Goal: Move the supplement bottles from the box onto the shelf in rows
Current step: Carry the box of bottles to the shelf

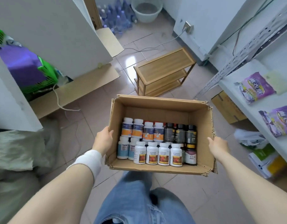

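Listing, largest first.

Shelf (241,70): white metal, at right, carrying purple packets (257,86); no bottle on it yet.

Cardboard box (201,120): open-topped, held level above the floor (94,110), just left of the shelf, presumably to bring stock within reach.

Supplement bottles (155,143): all upright inside the box, crowded in rows toward its near side; far part bare.

Left hand (104,139): arm extended, white wristband (89,160), grip closed on the box's left wall, thumb over the rim.

Right hand (218,146): arm extended, grip wrapped round the right wall, likely sharing the load.
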Demonstrator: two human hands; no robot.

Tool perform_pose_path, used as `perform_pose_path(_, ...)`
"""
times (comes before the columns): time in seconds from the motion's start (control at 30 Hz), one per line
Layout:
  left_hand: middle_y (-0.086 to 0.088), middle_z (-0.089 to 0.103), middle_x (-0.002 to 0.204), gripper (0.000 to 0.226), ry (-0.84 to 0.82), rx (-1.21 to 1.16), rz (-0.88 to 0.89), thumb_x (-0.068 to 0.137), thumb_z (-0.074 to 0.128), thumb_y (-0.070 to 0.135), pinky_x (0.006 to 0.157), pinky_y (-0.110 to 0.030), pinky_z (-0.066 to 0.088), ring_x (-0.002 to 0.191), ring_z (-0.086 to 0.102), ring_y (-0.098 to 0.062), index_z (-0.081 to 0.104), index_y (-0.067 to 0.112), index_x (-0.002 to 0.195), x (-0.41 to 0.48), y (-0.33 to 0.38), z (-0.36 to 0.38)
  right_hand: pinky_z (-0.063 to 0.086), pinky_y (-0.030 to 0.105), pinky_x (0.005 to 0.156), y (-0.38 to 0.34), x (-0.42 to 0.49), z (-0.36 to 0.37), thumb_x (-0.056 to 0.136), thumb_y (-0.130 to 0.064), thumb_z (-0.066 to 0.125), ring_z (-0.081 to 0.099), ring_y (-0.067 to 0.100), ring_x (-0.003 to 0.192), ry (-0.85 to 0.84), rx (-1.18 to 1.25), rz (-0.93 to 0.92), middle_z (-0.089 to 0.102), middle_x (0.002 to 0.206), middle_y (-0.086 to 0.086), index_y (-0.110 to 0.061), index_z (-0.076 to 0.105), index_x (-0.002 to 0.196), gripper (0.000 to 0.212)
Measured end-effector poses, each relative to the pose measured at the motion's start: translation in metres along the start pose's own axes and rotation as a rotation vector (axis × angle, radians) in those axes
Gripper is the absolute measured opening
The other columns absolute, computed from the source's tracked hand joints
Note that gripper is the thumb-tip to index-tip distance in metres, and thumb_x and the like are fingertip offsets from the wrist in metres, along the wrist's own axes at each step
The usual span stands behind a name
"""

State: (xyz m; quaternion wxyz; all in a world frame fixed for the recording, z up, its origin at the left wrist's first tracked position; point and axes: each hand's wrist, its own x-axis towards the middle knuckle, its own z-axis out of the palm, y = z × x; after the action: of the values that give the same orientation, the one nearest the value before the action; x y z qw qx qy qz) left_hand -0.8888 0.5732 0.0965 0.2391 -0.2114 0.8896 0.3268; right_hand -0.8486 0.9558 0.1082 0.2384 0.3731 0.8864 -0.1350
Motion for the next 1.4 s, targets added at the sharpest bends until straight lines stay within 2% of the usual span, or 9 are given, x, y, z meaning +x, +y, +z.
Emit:
perform_pose_path(0.1,-0.017,0.060,0.118,0.030,-0.017,0.036,0.026,0.101,0.036,0.021,0.083,-0.033,0.038,0.105,0.054,-0.033,0.053,0.005,0.120,0.036,0.057,-0.001,0.044,0.039,0.086,-0.015,0.044,-0.033,0.101,-0.030,0.034,0.054,0.038,0.109,-0.003,0.004,0.027,0.058,0.118,0.026,0.005,0.054,0.118,0.044)
perform_pose_path(0.2,-0.015,0.061,0.117,0.030,-0.026,0.037,0.039,0.101,0.035,0.022,0.085,-0.034,0.041,0.097,0.054,-0.028,0.052,0.007,0.121,0.071,0.110,0.001,0.043,0.036,0.082,-0.026,0.086,-0.060,0.101,-0.031,0.033,0.056,0.037,0.107,0.002,0.010,0.043,0.058,0.117,0.025,0.005,0.053,0.119,0.045)
perform_pose_path(0.33,-0.015,0.061,0.115,0.030,-0.034,0.048,0.039,0.101,0.036,0.022,0.086,-0.035,0.043,0.098,0.055,-0.030,0.052,0.007,0.122,0.119,0.172,0.012,0.040,0.035,0.078,-0.043,0.150,-0.091,0.101,-0.030,0.033,0.056,0.037,0.107,-0.013,0.017,0.062,0.058,0.117,0.026,0.005,0.052,0.119,0.044)
perform_pose_path(0.53,-0.015,0.059,0.114,0.029,0.002,0.009,-0.078,0.101,0.036,0.023,0.085,-0.036,0.043,0.094,0.053,-0.027,0.052,0.008,0.121,0.186,0.246,0.039,0.035,0.033,0.073,-0.098,0.273,-0.149,0.102,-0.028,0.032,0.055,0.037,0.110,-0.060,-0.073,-0.049,0.058,0.119,0.025,0.004,0.053,0.118,0.042)
perform_pose_path(0.67,-0.016,0.060,0.115,0.030,0.060,-0.058,-0.157,0.101,0.037,0.024,0.090,-0.040,0.045,0.102,0.056,-0.032,0.053,0.008,0.121,0.218,0.287,0.047,0.035,0.033,0.073,-0.144,0.340,-0.187,0.102,-0.027,0.032,0.054,0.038,0.110,-0.072,-0.112,-0.123,0.057,0.120,0.026,0.006,0.052,0.118,0.042)
perform_pose_path(0.77,-0.017,0.060,0.116,0.031,0.086,-0.099,-0.204,0.101,0.037,0.024,0.093,-0.042,0.046,0.106,0.055,-0.034,0.053,0.008,0.121,0.238,0.311,0.052,0.039,0.035,0.075,-0.182,0.384,-0.210,0.102,-0.026,0.032,0.055,0.039,0.108,-0.077,-0.167,-0.184,0.058,0.117,0.028,0.009,0.053,0.116,0.043)
perform_pose_path(0.9,-0.019,0.060,0.119,0.031,0.118,-0.162,-0.291,0.101,0.037,0.022,0.092,-0.040,0.044,0.108,0.055,-0.036,0.053,0.005,0.122,0.270,0.335,0.057,0.043,0.040,0.089,-0.234,0.438,-0.229,0.101,-0.028,0.034,0.053,0.040,0.112,-0.092,-0.194,-0.268,0.057,0.121,0.027,0.008,0.052,0.119,0.044)
perform_pose_path(1.23,-0.020,0.060,0.118,0.032,0.097,-0.191,-0.410,0.101,0.038,0.021,0.085,-0.035,0.039,0.108,0.054,-0.036,0.054,0.001,0.120,0.387,0.358,0.081,0.043,0.039,0.092,-0.335,0.549,-0.214,0.101,-0.029,0.034,0.052,0.039,0.116,-0.170,-0.285,-0.288,0.055,0.126,0.025,0.006,0.050,0.125,0.045)
perform_pose_path(1.4,-0.021,0.061,0.118,0.032,0.087,-0.188,-0.459,0.100,0.039,0.021,0.086,-0.036,0.040,0.109,0.053,-0.037,0.055,0.001,0.120,0.423,0.366,0.092,0.043,0.038,0.087,-0.369,0.594,-0.204,0.101,-0.028,0.034,0.052,0.040,0.113,-0.203,-0.341,-0.304,0.056,0.123,0.027,0.007,0.052,0.121,0.044)
